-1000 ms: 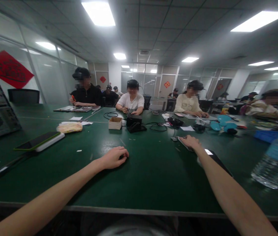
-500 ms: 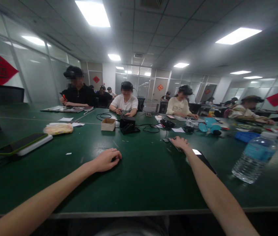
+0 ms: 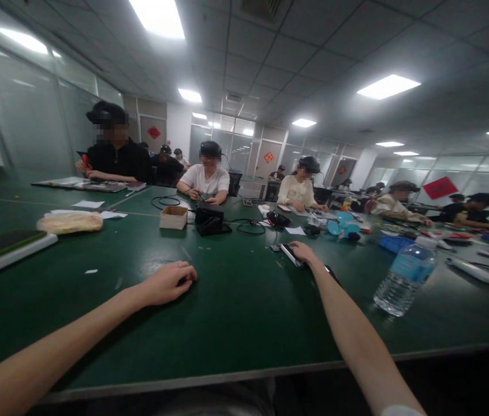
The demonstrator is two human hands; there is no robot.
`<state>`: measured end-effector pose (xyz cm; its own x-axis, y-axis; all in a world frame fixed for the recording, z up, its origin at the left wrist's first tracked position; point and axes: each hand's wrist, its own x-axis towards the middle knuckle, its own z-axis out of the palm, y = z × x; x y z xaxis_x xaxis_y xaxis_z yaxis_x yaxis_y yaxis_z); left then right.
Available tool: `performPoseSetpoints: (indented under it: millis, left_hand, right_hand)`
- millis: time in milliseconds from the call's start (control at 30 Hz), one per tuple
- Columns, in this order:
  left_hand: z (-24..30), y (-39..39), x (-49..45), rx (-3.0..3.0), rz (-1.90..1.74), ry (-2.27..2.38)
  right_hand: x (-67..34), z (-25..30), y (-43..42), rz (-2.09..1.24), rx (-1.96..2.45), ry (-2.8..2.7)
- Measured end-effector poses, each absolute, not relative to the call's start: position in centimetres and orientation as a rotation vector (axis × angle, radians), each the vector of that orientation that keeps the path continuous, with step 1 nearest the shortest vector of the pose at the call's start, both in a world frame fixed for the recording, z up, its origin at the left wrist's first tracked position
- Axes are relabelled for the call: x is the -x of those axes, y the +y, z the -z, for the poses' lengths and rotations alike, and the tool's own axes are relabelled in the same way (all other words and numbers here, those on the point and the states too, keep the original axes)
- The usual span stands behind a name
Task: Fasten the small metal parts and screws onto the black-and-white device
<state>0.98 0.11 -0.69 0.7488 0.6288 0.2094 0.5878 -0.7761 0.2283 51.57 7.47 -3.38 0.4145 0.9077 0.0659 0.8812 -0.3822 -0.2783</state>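
Note:
My left hand [image 3: 167, 283] lies on the green table [image 3: 235, 312] with its fingers curled under; a ring shows on one finger, and whatever is beneath the fingers is hidden. My right hand [image 3: 303, 253] reaches further out and is closed over the near end of a flat dark phone [image 3: 288, 253] with a silvery edge that lies on the table. A small dark bit [image 3: 275, 248] sits just left of the phone. Both forearms stretch across the table from the near edge.
A water bottle [image 3: 404, 276] stands right of my right arm. A dark tablet on a white base [image 3: 4, 249] and a wrapped bun [image 3: 70, 222] lie at left. A small cardboard box [image 3: 174, 217], a black device [image 3: 209, 219] with cables, and several seated people are across the table.
The view has swung to the right, so the grey case at left has left the picture. Both hands stay where they were on the table.

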Motion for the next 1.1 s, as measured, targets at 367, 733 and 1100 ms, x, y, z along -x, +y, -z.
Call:
performPoseSetpoints:
  millis: [367, 733, 1100]
  left_hand:
    - [1.1, 0.4, -0.8, -2.768, -0.449, 0.963]
    - [0.7, 0.1, -1.0, -2.79, -0.423, 0.965]
    - [0.8, 0.2, -1.1, -2.795, -0.427, 0.967]
  right_hand:
    - [-51.6, 3.4, 7.1, -0.194, 2.34, -1.511]
    - [-51.5, 3.2, 6.9, -0.313, 2.27, -1.613]
    - [-50.4, 3.1, 6.0, -0.137, 2.347, -1.616]
